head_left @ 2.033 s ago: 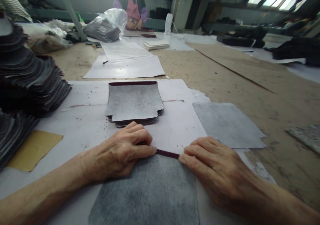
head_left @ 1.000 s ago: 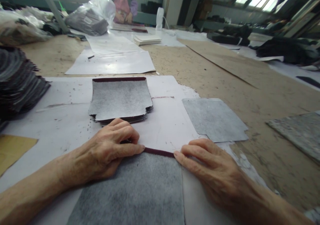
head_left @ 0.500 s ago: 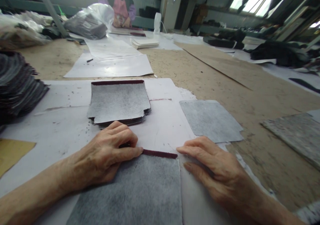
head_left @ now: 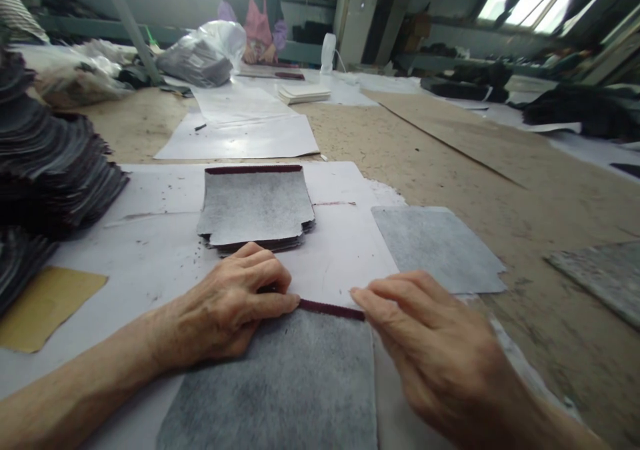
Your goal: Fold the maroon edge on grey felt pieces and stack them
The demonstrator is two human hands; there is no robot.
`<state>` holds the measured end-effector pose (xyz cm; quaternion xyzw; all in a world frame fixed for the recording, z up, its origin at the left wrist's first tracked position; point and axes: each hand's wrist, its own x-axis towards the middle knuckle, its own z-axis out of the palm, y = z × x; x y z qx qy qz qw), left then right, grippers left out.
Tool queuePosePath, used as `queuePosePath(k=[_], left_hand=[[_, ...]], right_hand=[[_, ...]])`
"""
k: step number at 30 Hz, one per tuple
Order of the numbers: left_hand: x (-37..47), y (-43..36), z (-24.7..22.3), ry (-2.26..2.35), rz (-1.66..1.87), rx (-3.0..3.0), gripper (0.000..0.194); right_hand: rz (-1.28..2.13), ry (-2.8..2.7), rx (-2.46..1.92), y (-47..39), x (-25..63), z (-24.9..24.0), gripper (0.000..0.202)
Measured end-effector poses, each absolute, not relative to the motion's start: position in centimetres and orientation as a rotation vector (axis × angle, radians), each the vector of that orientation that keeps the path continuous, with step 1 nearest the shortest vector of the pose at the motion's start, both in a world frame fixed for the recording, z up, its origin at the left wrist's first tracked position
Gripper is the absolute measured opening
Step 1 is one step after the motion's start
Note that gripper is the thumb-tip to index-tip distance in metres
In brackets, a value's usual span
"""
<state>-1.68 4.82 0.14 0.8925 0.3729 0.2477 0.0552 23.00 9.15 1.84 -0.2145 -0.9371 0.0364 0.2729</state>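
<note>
A grey fabric piece (head_left: 285, 383) lies flat in front of me, its far edge folded into a dark maroon strip (head_left: 333, 309). My left hand (head_left: 235, 303) presses on the left part of that strip, thumb stretched along it and the other fingers curled. At the strip's right end is my right hand (head_left: 430, 337), slightly blurred, fingertips close together; whether they pinch the edge is hidden. Beyond my left hand sits a stack of similar grey pieces (head_left: 255, 207) with a maroon edge on top. Another grey piece (head_left: 437, 249) lies flat at the right.
Tall stacks of dark fabric (head_left: 65, 163) stand at the left, near a yellow card (head_left: 50, 307). White paper sheets (head_left: 245, 137) and a plastic-wrapped bundle (head_left: 200, 53) lie farther back. A person in a pink apron (head_left: 257, 23) is across the table.
My right hand has moved in to the strip's right end, its fingers closer together. My left hand stays on the strip. The whole view has shifted slightly.
</note>
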Motion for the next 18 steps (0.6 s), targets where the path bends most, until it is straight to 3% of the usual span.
queuePosePath(k=[8,18], left_hand=[[-2.2,4.6,0.2,1.114,0.771,2.646,0.034],[-4.7,4.0,0.3,1.266,0.904,2.309,0.018]], right_hand=[[-0.267,-2.653,-0.401,7.2,20.0,0.2,0.036],[-0.271,-2.731,-0.308,8.1,20.7,0.6,0.04]])
